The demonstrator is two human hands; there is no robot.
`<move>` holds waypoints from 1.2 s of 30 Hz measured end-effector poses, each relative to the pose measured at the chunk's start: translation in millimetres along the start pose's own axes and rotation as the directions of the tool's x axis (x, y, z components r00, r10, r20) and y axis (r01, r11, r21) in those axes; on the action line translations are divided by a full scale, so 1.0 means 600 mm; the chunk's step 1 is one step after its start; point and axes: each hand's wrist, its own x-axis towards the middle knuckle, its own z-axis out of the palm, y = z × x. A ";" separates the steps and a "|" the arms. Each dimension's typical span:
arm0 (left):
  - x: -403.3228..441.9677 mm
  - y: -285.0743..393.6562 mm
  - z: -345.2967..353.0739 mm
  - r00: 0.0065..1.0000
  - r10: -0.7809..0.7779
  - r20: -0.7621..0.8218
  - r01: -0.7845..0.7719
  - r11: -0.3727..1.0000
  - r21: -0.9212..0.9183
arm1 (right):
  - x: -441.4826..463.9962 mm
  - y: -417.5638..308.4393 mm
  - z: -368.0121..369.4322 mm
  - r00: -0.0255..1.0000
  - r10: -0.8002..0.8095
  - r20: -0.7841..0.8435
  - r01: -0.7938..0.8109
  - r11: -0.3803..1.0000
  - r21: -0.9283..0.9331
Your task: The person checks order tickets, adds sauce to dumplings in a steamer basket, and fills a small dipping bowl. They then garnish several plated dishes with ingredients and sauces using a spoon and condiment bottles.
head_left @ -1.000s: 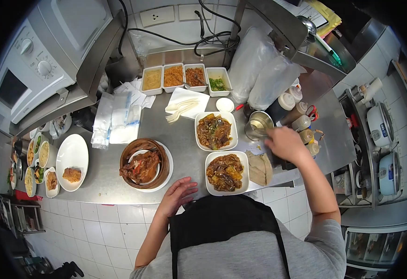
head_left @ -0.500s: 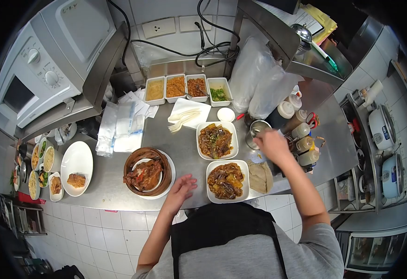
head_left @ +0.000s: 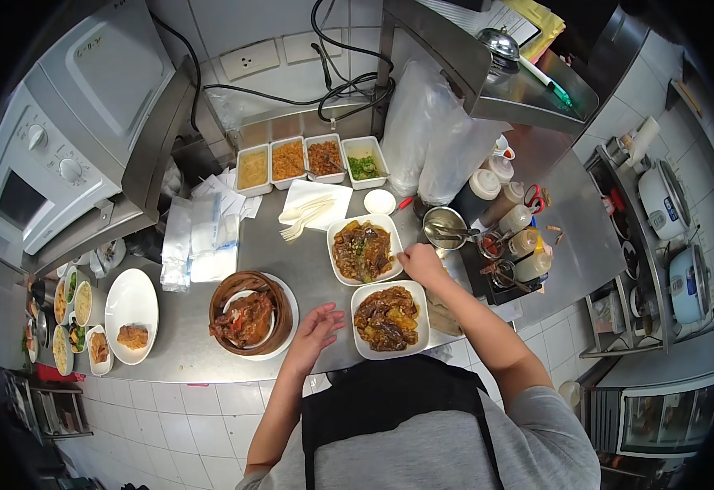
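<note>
My right hand is closed, its fingertips at the right edge of a white square bowl of brown saucy food with green bits on top. Whatever those fingers may hold is hidden. Nearer my body, a second white bowl holds similar glossy brown and yellow food. My left hand hovers open beside that bowl, fingers apart. To its left, a bamboo steamer on a white plate contains a dish of reddish-brown meat. Behind my right hand stands a metal cup with utensils.
Trays of toppings, including chopped greens, line the back. Wooden forks lie on a napkin. Sauce bottles crowd the right; a folded cloth lies under my right forearm. An oval plate and plastic bags are left.
My right hand has moved left from over the metal cup to the edge of the farther bowl, uncovering the cup. My left hand stays beside the nearer bowl. The camera view has shifted slightly.
</note>
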 end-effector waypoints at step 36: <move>0.012 -0.011 0.003 0.976 -0.182 0.122 0.185 0.983 -0.018 | -0.108 0.177 -0.228 0.953 0.056 -0.298 -0.121 0.971 -0.205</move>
